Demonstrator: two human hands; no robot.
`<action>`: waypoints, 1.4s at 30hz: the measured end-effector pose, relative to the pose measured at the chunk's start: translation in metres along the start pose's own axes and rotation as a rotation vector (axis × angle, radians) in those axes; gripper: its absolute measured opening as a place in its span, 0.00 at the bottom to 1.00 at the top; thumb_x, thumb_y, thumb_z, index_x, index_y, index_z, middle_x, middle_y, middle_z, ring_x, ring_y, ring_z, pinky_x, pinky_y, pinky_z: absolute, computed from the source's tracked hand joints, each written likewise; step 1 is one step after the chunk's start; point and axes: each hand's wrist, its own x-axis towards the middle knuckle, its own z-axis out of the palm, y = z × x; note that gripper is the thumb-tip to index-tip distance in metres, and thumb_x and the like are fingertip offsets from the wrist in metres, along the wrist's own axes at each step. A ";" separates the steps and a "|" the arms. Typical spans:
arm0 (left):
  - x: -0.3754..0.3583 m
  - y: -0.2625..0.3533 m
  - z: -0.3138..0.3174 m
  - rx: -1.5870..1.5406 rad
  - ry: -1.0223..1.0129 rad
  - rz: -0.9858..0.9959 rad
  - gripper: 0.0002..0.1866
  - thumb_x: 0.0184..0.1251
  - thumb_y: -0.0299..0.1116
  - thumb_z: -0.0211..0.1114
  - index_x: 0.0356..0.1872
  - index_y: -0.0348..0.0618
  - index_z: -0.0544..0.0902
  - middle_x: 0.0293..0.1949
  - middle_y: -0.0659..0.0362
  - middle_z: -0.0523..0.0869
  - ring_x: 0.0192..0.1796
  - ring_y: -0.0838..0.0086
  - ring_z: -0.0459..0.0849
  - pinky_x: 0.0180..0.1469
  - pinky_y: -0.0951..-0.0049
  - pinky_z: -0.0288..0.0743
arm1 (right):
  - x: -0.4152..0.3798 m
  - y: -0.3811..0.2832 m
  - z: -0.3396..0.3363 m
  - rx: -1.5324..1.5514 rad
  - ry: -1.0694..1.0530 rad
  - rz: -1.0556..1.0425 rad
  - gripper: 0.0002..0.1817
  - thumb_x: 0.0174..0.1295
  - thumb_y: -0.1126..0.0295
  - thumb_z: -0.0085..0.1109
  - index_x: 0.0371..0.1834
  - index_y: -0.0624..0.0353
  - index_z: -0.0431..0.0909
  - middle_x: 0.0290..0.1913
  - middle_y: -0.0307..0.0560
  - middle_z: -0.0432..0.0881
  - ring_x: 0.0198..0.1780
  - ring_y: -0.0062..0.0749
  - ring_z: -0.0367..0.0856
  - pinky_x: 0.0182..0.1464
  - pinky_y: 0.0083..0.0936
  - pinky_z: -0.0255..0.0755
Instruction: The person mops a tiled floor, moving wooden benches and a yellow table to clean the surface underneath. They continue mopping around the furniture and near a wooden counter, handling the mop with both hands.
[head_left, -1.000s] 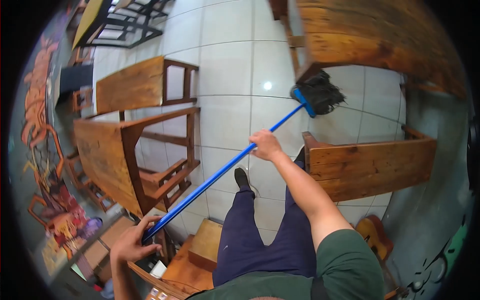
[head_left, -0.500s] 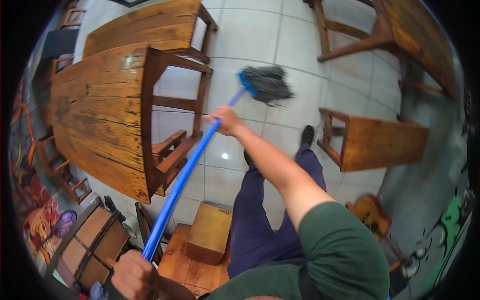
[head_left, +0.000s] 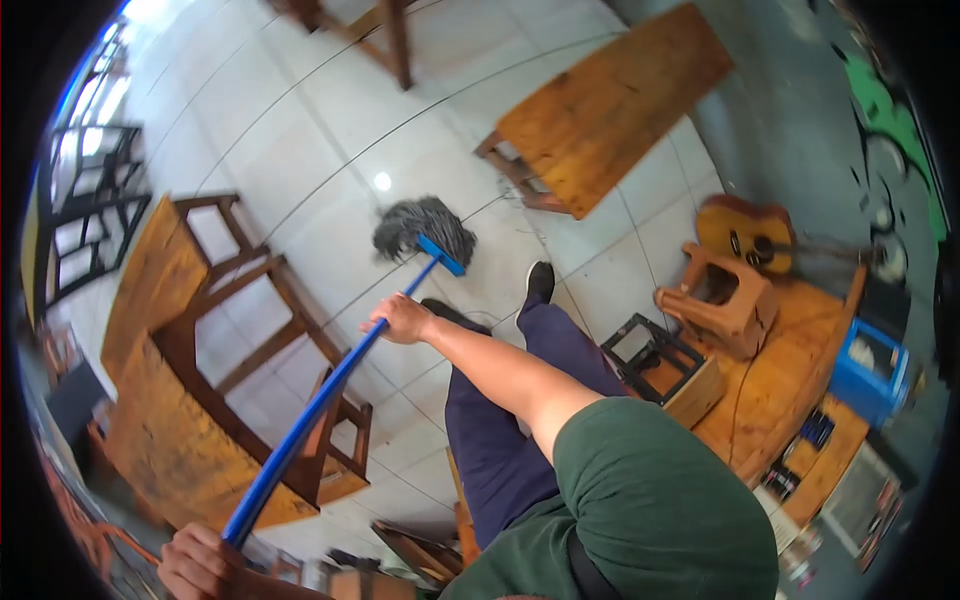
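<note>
A mop with a blue handle reaches diagonally from the lower left toward the middle of the view. Its grey stringy head lies on the white tiled floor, just ahead of my feet. Closed around the handle's upper end is my left hand, at the bottom left. My right hand grips the same handle lower down, not far from the blue head clamp, with my arm stretched forward.
Wooden tables stand close on the left. A wooden bench is ahead to the right. At the right, a guitar, a brown stool and a blue container are by the wall.
My view has turned to the right, bringing the guitar and stool further in. The mop head has come nearer to my feet. Both hands keep hold of the handle.
</note>
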 end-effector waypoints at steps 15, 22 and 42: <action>0.104 -0.259 0.388 -0.279 -0.679 -0.042 0.20 0.53 0.29 0.65 0.11 0.46 0.62 0.10 0.64 0.63 0.12 0.75 0.63 0.17 0.70 0.52 | -0.288 0.241 -0.352 -0.216 0.873 0.319 0.24 0.64 0.64 0.61 0.10 0.60 0.69 0.16 0.54 0.73 0.24 0.53 0.74 0.33 0.44 0.69; 0.132 -0.402 0.541 0.047 -0.563 0.045 0.20 0.57 0.38 0.66 0.15 0.45 0.65 0.11 0.66 0.68 0.14 0.78 0.68 0.22 0.77 0.68 | -0.355 0.329 -0.541 -0.387 1.140 0.249 0.28 0.51 0.54 0.74 0.11 0.57 0.65 0.19 0.48 0.72 0.31 0.46 0.74 0.36 0.39 0.71; 0.154 -0.340 0.580 0.119 -0.894 -0.020 0.16 0.66 0.24 0.54 0.17 0.50 0.66 0.13 0.69 0.65 0.08 0.76 0.59 0.15 0.74 0.64 | -0.335 0.318 -0.526 -0.193 1.079 0.056 0.28 0.68 0.57 0.56 0.07 0.57 0.71 0.14 0.48 0.73 0.26 0.46 0.76 0.39 0.40 0.72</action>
